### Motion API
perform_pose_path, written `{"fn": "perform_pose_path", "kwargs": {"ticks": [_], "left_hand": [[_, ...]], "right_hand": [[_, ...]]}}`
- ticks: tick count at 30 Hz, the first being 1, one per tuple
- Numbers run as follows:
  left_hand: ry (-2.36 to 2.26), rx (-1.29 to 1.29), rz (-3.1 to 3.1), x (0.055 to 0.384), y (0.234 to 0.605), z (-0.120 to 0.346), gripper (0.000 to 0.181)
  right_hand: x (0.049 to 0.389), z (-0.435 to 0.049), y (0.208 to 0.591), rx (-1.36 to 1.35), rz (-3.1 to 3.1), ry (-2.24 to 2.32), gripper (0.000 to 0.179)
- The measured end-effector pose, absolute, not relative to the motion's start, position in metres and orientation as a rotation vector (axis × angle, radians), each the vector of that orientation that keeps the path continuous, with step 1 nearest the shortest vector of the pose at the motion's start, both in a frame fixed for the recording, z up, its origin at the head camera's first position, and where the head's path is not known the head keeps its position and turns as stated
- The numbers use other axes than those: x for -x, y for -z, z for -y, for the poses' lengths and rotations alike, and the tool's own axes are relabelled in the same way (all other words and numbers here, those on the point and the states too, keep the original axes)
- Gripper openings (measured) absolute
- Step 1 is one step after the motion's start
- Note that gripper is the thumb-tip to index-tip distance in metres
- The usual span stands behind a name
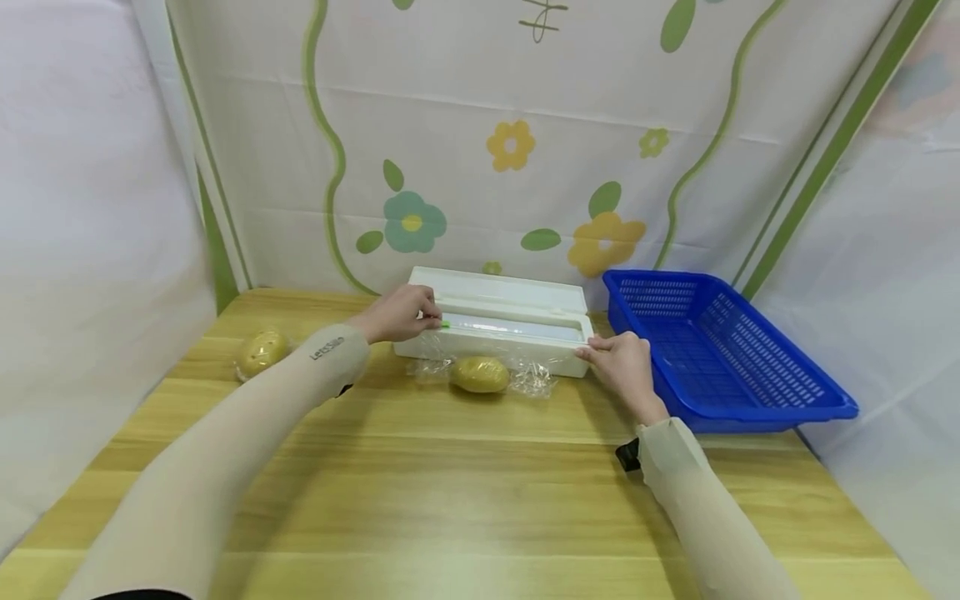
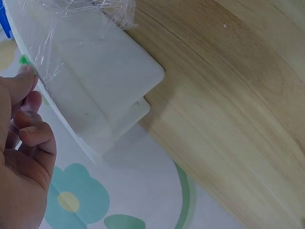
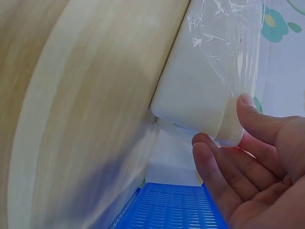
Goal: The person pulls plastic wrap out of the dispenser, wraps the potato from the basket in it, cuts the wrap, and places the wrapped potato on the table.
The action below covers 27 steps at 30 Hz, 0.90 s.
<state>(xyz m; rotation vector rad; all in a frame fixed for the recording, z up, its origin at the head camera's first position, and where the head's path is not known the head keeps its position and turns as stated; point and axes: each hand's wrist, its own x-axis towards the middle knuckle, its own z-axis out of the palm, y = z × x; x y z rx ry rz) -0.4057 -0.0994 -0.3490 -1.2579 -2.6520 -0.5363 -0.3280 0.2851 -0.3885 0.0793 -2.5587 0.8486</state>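
Note:
A long white cling film box [image 1: 495,348] stands at the back of the table, its lid [image 1: 498,286] raised. My left hand [image 1: 405,312] pinches a small green slider [image 2: 24,59] at the left end of the box's upper edge. At the opposite end, my right hand [image 1: 622,362] grips the corner, thumb [image 3: 248,107] on one side and fingers against the end. Clear film [image 3: 209,38] hangs over the box front and reaches a yellow potato [image 1: 480,375] lying right before it. Crumpled film [image 1: 531,380] spreads to both sides of that potato.
Another potato [image 1: 262,353] in clear film lies at the table's left, beside my left forearm. A blue perforated basket [image 1: 765,414] stands at the right, close to my right hand. Behind the box hangs a white flowered cloth [image 1: 480,192].

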Motion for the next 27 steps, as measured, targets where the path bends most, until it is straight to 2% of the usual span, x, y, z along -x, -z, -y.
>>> {"fn": "perform_pose_path", "kwargs": {"ticks": [17, 27], "left_hand": [[0.550, 1.273, 2.572, 0.403, 0.352, 0.120, 0.010], [0.555, 1.188, 2.632, 0.403, 0.351, 0.145, 0.009]], "right_hand": [[0.330, -0.280, 0.392, -0.117, 2.521, -0.862, 0.034], [0.327, -0.287, 0.390, -0.101, 2.537, -0.870, 0.034]]}}
